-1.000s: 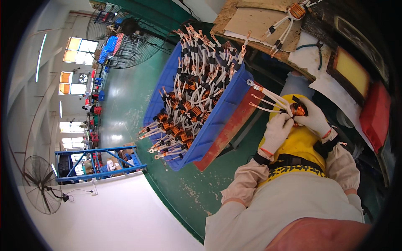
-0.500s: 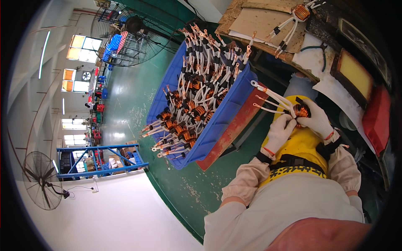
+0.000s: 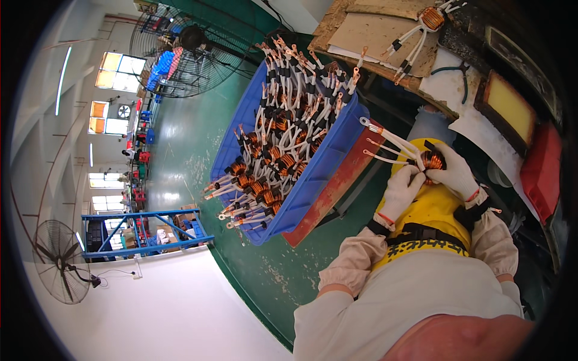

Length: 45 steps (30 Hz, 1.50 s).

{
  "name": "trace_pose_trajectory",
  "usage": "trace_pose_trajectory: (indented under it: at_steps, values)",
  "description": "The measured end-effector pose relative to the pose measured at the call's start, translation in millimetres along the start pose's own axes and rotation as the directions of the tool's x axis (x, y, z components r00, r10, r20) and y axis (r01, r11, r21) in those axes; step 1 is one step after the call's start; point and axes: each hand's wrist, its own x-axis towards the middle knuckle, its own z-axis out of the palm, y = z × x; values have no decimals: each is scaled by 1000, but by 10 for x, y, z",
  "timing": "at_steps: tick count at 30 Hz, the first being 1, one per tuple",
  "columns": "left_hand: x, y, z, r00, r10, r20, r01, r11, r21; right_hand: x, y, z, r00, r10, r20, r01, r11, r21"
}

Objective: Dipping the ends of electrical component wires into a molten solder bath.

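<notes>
Over the yellow apron on my lap I hold a copper-wound coil (image 3: 433, 160) with white sleeved leads (image 3: 394, 141) that end in ring lugs and point to the upper left. My gloved right hand (image 3: 456, 174) grips the coil from its right side. At the base of the leads, my gloved left hand (image 3: 402, 189) has its fingers pinched together against the coil. A short black strip sticks up beside the winding. What the fingertips pinch is partly hidden.
Left of my hands, a blue bin (image 3: 325, 186) full of similar coils rests on a red-topped stand (image 3: 337, 195). On the workbench (image 3: 361, 39) lie another coil (image 3: 431, 19), pliers (image 3: 463, 81), a yellow block in a dark frame (image 3: 509, 107) and a red box (image 3: 540, 171).
</notes>
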Motion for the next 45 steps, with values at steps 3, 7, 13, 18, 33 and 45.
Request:
trace_pose_trajectory:
  at_steps: [3, 7, 13, 18, 33, 45]
  values:
    - [-1, -17, 7, 999, -23, 23, 23, 1000, -6, 2, 6, 1, 1000, 0, -6, 0, 1000, -5]
    - [8, -53, 28, 999, 40, -9, -40, 999, 20, 4, 4, -1, 1000, -2, -9, 2, 1000, -5]
    - [-3, -31, 11, 998, 63, -11, -63, 997, 36, 1, -22, -12, 1000, 0, -7, 0, 1000, -16]
    - [-4, 6, -3, 999, 40, 9, -41, 999, 32, -15, -50, -22, 1000, 7, -8, -7, 1000, -28]
    - [-29, -81, 125, 943, 251, -221, -246, 968, 48, -8, -21, -24, 1000, 13, 0, -13, 1000, 4]
    - [25, -104, 38, 950, 295, -97, -288, 954, 83, -8, -6, -33, 1000, -12, -3, 12, 1000, -13]
